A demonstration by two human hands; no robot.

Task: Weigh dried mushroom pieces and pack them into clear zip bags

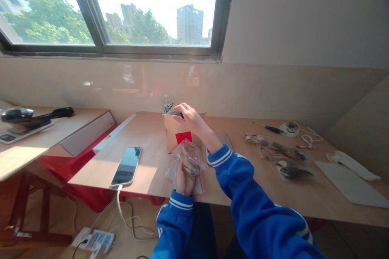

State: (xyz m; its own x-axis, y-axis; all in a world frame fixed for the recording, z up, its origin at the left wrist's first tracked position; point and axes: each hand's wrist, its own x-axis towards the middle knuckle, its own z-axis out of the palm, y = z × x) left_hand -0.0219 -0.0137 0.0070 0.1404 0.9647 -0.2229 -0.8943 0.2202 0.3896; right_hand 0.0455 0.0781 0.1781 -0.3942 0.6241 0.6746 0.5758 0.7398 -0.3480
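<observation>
My left hand (pixel 184 181) is low in front of me at the table's near edge, its fingers closed under a clear zip bag (pixel 190 157). Brownish pieces show through the plastic, though their kind is unclear. Behind the bag stands an upright brown paper bag (pixel 172 133) with a red patch (pixel 184 136) on its front. My right hand (pixel 191 118) is over the top opening of the paper bag, fingers bent down at its rim. Something dark shows by those fingertips, too small to name.
A phone (pixel 127 166) on a charging cable lies to the left. A small bottle (pixel 167 103) stands behind the paper bag. To the right are filled plastic bags (pixel 288 168), a screwdriver (pixel 272 129), a white dome camera (pixel 291 128) and a grey board (pixel 349 182).
</observation>
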